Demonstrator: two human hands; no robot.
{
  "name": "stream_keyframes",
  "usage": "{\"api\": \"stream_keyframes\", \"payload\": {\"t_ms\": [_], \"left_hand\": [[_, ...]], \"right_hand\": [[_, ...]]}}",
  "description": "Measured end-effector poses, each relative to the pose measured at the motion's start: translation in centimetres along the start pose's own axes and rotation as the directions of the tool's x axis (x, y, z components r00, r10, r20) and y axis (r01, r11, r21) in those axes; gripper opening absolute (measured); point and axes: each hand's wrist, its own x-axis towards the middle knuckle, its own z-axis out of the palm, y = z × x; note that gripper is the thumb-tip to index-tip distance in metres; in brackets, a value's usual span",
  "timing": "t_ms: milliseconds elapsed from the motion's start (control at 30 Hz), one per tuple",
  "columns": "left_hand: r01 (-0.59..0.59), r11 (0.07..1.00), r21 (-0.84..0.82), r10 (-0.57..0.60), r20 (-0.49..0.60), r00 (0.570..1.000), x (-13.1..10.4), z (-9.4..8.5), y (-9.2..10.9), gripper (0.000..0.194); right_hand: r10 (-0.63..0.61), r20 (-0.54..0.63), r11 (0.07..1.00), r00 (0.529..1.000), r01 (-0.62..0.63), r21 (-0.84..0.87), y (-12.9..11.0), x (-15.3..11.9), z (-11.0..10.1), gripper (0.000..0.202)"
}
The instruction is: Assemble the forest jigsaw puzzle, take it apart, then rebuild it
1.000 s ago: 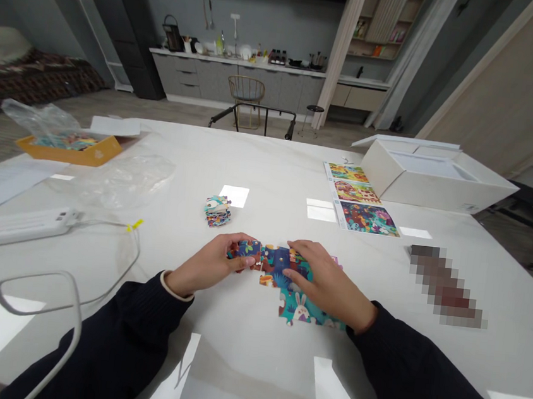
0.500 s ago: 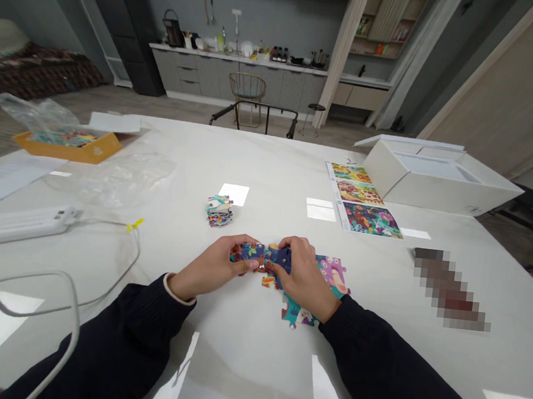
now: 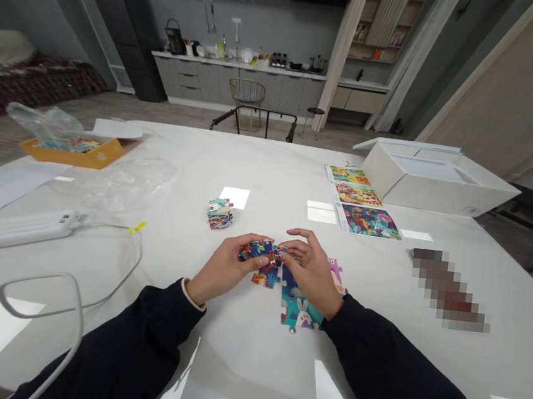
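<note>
My left hand (image 3: 228, 268) pinches dark blue joined puzzle pieces (image 3: 261, 250) between thumb and fingers, a little above the table. At their right end, my right hand (image 3: 309, 269) has its thumb and a finger on a small piece, its index finger raised. Below lies a joined puzzle section (image 3: 301, 308) with a white rabbit on teal, partly covered by my right hand. An orange-and-blue part (image 3: 265, 280) shows just left of it. A stack of puzzle pieces (image 3: 220, 214) stands behind my left hand.
Picture cards (image 3: 369, 221) lie beside an open white box (image 3: 439, 186) at the back right. On the left are a yellow box (image 3: 75, 155) with a plastic bag, a clear wrapper (image 3: 128, 178), and a white power bank (image 3: 25, 229) with a looping cable (image 3: 139, 256).
The blue pieces in my left hand have moved slightly right and tilted. My right hand has shifted right and its index finger has lifted, uncovering more of the rabbit section.
</note>
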Motion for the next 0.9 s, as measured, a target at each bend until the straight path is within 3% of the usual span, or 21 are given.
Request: {"api": "stream_keyframes", "payload": {"t_ms": [100, 200, 300, 400, 500, 667, 800, 900], "left_hand": [[0.020, 0.999, 0.035, -0.018, -0.076, 0.997, 0.1, -0.3, 0.1, 0.051], [-0.004, 0.997, 0.073, 0.014, -0.142, 0.990, 0.2, -0.7, 0.2, 0.051], [-0.031, 0.998, 0.054, 0.040, -0.165, 0.985, 0.2, -1.0, 0.2, 0.052], [-0.034, 0.998, 0.046, 0.041, -0.176, 0.984, 0.3, -1.2, 0.2, 0.054], [-0.027, 0.999, 0.032, 0.032, -0.161, 0.986, 0.3, -1.2, 0.2, 0.054], [-0.010, 1.000, 0.020, 0.011, -0.078, 0.997, -0.1, -1.3, 0.8, 0.053], [0.031, 0.996, 0.089, -0.036, 0.058, 0.998, -0.6, -1.6, 1.4, 0.042], [0.046, 0.994, 0.097, -0.058, 0.123, 0.991, -0.9, -1.3, 1.3, 0.039]], "right_hand": [[-0.075, 0.018, 0.975, 0.997, 0.077, -0.210, -0.4, -0.2, -0.4, 0.031], [-0.185, 0.180, 0.822, 0.966, 0.252, -0.510, -1.0, -0.4, -0.8, 0.027], [-0.206, 0.357, 0.634, 0.911, 0.402, -0.660, -1.2, -0.5, -0.9, 0.049], [-0.159, 0.411, 0.560, 0.898, 0.425, -0.711, -1.4, -0.8, -0.6, 0.054], [-0.099, 0.395, 0.570, 0.913, 0.378, -0.730, -1.7, -1.1, -0.3, 0.041], [-0.044, 0.344, 0.664, 0.938, 0.284, -0.691, -1.8, -1.6, 0.0, 0.035], [-0.096, 0.261, 0.717, 0.961, 0.248, -0.651, -2.2, -1.4, -0.3, 0.032], [-0.179, 0.231, 0.714, 0.956, 0.288, -0.638, -2.7, -1.1, -0.7, 0.033]]}}
